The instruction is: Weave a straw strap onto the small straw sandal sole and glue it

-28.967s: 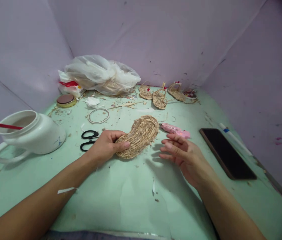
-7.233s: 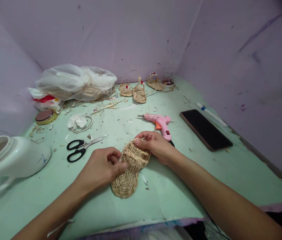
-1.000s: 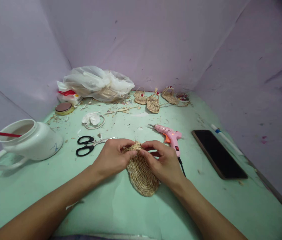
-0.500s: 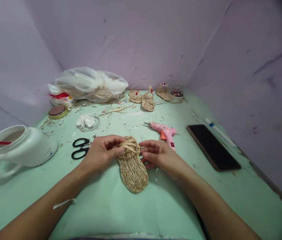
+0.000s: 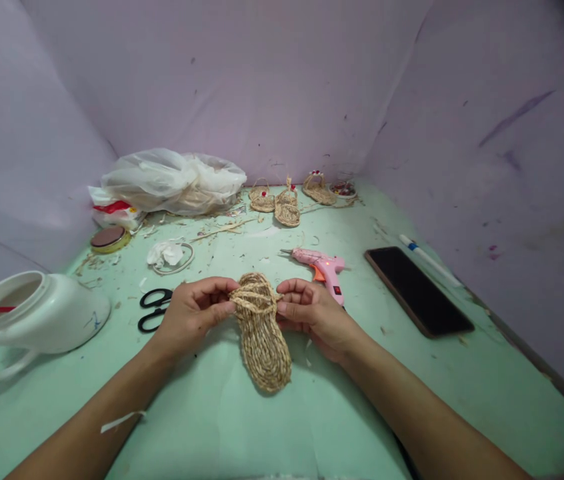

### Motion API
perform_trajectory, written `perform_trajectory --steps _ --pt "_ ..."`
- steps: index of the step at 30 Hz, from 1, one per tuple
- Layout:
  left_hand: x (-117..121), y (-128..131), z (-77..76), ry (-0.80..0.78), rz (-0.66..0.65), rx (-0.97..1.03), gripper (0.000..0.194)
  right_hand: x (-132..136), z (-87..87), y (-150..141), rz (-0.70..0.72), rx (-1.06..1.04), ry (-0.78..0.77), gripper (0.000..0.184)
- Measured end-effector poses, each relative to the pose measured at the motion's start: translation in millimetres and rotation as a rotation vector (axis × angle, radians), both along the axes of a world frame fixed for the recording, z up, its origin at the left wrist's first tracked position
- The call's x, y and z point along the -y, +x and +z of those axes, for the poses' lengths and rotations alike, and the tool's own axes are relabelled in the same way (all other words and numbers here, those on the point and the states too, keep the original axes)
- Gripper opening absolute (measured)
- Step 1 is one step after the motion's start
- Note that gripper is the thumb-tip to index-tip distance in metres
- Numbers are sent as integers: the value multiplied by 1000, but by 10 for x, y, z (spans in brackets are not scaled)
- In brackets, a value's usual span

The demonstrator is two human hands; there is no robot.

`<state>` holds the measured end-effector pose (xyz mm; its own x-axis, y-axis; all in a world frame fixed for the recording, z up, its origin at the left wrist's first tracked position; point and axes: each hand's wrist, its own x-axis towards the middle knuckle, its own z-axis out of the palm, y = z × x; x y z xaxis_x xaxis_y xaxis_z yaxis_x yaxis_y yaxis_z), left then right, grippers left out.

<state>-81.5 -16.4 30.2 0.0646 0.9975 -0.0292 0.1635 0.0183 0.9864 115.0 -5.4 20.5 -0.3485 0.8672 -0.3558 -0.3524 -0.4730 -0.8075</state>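
A woven straw sandal with a braided strap across its toe end is held just above the green table, heel toward me. My left hand pinches its left edge at the strap, fingers closed. My right hand grips the right edge at the strap, fingers curled. A pink glue gun lies just beyond my right hand. Black scissors lie left of my left hand.
A white jug with a red stick lies at the left. A black phone and a pen lie at the right. At the back are a plastic bag, several small straw sandals, a round tin and straw scraps.
The sandal has been turned strap side up and lifted slightly. My right hand, apart from it half a second ago, has closed on its right edge. The view shifted a little.
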Motion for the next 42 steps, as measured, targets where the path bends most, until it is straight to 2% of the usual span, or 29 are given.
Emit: perform_trajectory --steps 12,29,35,39,42 --pt "13 37 26 6 4 -21 21 35 33 -46 -65 11 13 41" --pt "29 82 60 6 -28 -53 19 55 -19 -87 -67 21 145 35" --pt "34 77 26 6 -17 -8 19 42 -26 -62 -73 46 144 34" --pt "33 46 7 -9 16 44 22 16 -27 -27 -27 60 139 36" --pt "20 10 -2 -58 -25 89 26 8 -21 -5 -25 50 197 38"
